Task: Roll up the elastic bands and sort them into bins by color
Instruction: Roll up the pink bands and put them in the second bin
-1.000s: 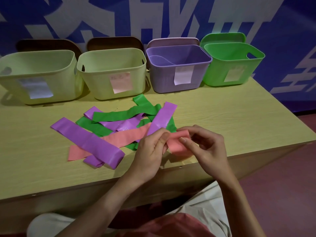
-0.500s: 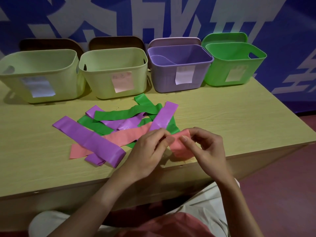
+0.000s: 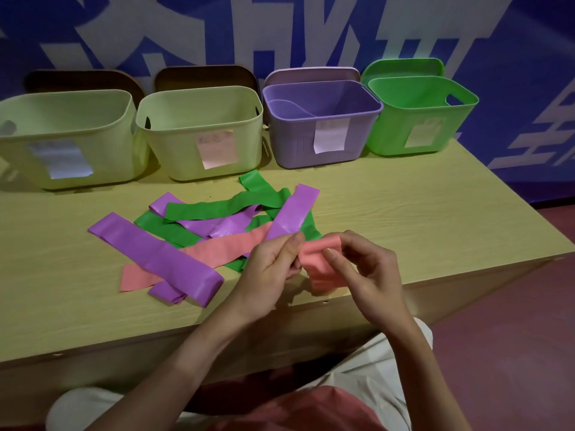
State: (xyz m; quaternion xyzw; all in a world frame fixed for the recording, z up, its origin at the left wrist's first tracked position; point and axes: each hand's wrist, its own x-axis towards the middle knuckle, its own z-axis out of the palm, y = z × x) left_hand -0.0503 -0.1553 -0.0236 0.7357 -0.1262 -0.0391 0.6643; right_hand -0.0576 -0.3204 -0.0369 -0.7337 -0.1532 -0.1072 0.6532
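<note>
Surface (image 3: 404,219): wooden, I see four bins along its back.
Pink band (image 3: 320,262): half rolled, at front edge.
Left hand (image 3: 267,275): fingers pinching it.
Right hand (image 3: 370,275): fingers pinching it.

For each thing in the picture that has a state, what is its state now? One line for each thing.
Pink band in hands: partly rolled, gripped by both hands.
Left hand: pinches the band.
Right hand: pinches the band.
Pink band on table: flat, unrolled, under purple bands.
Purple bin: open, one purple band inside.
Green bin: open.
</note>
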